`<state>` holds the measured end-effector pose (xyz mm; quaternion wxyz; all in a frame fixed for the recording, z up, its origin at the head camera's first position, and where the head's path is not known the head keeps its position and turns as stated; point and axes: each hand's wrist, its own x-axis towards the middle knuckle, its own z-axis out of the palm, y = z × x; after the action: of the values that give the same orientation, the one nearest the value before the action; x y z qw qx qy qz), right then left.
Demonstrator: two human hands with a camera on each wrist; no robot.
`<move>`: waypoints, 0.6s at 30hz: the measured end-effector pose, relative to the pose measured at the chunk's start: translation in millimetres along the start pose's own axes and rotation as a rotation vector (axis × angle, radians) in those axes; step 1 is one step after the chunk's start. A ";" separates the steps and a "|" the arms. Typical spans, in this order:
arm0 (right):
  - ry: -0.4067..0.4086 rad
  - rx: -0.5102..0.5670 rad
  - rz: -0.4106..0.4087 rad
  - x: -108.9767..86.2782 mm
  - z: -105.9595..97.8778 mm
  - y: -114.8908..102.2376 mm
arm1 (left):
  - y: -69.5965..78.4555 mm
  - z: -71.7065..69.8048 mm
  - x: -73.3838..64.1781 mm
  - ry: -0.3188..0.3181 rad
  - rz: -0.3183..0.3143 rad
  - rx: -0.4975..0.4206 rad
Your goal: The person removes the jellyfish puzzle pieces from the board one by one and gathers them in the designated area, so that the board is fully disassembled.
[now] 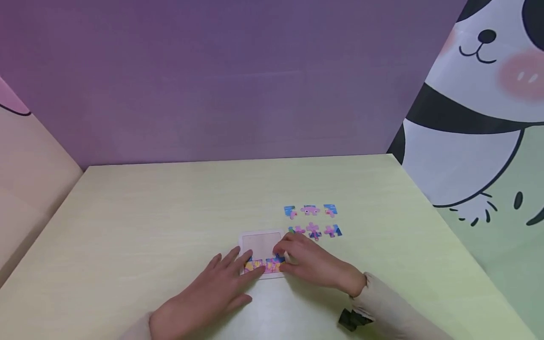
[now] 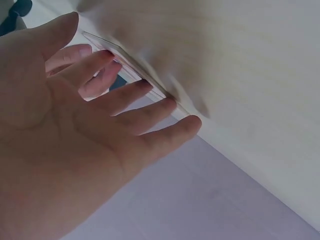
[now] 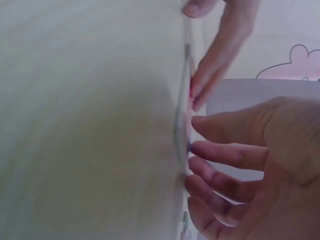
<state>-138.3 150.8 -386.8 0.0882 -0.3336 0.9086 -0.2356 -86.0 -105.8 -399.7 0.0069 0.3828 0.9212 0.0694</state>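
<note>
A shallow puzzle tray (image 1: 260, 240) with a pale rim lies on the table. Pink, yellow and blue puzzle pieces (image 1: 256, 265) sit along its near edge. My left hand (image 1: 212, 288) lies over the tray's left side, its fingers fairly straight and its fingertips on the pieces and rim. At the tray's lower right, my right hand (image 1: 316, 259) pinches a puzzle piece (image 1: 274, 265) between thumb and curled index finger. Both hands (image 2: 75, 120) meet over the tray edge in the left wrist view. From the right wrist, the tray (image 3: 183, 115) shows edge-on.
Loose puzzle pieces lie in two rows behind my right hand, among them a pink one with eyes (image 1: 310, 210) and a blue-pink one (image 1: 333, 230). The pale table (image 1: 161, 203) meets a purple wall (image 1: 238, 94). A black strap device (image 1: 353, 319) hangs at the right sleeve.
</note>
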 end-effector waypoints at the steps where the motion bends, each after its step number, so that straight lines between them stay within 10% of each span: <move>1: 0.014 -0.014 -0.010 0.4 1.7 0.2 | -1.6 -0.1 0.4 0.000 0.001 -0.008; 18: 0.025 0.065 0.034 1.4 8.2 -1.0 | -1.8 0.3 5.0 -0.038 -0.010 -0.006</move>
<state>-136.2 146.1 -393.5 0.0918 -0.3119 0.9070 -0.2675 -90.8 -103.5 -400.1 0.0258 0.3794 0.9226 0.0651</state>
